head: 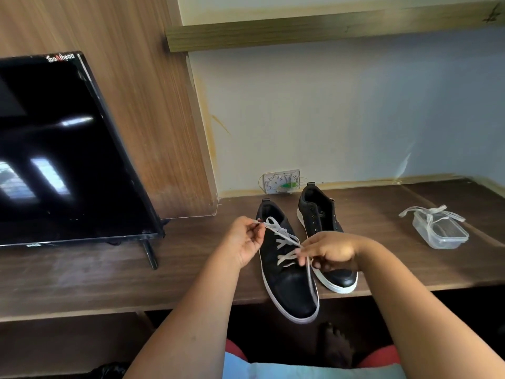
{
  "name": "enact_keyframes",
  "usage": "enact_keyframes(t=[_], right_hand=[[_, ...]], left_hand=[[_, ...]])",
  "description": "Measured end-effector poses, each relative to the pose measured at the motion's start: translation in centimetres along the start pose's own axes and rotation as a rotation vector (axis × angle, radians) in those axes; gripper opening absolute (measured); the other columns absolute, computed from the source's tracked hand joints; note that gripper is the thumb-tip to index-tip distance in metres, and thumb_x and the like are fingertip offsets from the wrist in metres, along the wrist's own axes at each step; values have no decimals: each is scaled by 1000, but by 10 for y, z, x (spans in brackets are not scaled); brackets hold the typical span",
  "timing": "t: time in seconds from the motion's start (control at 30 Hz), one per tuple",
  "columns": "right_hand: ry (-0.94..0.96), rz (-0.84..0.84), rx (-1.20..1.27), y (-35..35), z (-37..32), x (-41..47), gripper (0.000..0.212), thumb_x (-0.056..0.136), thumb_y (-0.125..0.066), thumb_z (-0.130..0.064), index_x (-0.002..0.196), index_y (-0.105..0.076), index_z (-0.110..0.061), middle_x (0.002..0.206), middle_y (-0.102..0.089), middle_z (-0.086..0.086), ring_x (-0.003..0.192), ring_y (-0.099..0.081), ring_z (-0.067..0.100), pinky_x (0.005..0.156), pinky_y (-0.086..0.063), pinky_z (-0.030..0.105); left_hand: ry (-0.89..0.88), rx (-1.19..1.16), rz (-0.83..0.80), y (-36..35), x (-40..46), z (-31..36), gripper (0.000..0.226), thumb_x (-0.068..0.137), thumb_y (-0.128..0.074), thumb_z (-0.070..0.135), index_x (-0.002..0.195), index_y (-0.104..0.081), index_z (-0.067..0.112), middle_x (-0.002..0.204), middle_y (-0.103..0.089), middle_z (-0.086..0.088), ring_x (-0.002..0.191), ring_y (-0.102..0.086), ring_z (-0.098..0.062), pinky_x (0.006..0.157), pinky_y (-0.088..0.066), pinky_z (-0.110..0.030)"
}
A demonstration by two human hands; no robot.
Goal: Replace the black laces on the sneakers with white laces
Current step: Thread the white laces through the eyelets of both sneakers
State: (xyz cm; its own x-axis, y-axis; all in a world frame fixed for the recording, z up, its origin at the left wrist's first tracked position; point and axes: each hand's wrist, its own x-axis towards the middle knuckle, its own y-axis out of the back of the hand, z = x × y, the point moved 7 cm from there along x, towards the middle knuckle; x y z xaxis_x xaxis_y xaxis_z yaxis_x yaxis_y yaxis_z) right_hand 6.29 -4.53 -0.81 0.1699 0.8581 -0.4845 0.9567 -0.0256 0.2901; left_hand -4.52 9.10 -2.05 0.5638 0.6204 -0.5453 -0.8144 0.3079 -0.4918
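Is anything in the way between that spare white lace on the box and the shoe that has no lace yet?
Nothing visible: bare desk lies between the spare white lace on the plastic box and the unlaced sneaker.

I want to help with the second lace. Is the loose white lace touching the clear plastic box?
Touching. The head view shows the loose white shoelace draped across the top of the clear plastic box, its ends trailing onto the dark wooden desk.

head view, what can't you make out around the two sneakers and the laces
- Right sneaker: midsection hidden by the right hand.
- White lace end: hidden in the left hand, motion-blurred.
- Tongue label: too small.
- Spare lace on plastic container: blurred.
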Motion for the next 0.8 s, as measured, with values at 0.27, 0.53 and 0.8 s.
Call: enact_keyframes(t=[0.27,0.53,0.8], right_hand=[[286,301,751,21,-14,10,23,99,-51,-18,83,-61,-5,69,-64,6,59,-61,11,54,-52,15],[431,427,700,24,-26,5,15,88,-67,-18,96,-66,-5,72,-61,1,66,-54,8,64,-47,18],[493,347,392,2,-42,8,17,85,-69,-9,96,-69,4,75,-66,9,64,-57,11,62,-49,18]], left_hand=[[-439,1179,-237,-37,-23,-2,41,85,-65,53,95,-65,13,87,-72,-4,68,-64,-13,62,-50,-26],[-532,586,-145,-42,-28,10,21,99,-53,17,102,-68,2,89,-72,-9,84,-71,-20,84,-57,-32],[-367,457,-266,-58,-42,0,33,103,-39,39,124,-62,30,124,-59,0,100,-61,-6,73,-50,-21]])
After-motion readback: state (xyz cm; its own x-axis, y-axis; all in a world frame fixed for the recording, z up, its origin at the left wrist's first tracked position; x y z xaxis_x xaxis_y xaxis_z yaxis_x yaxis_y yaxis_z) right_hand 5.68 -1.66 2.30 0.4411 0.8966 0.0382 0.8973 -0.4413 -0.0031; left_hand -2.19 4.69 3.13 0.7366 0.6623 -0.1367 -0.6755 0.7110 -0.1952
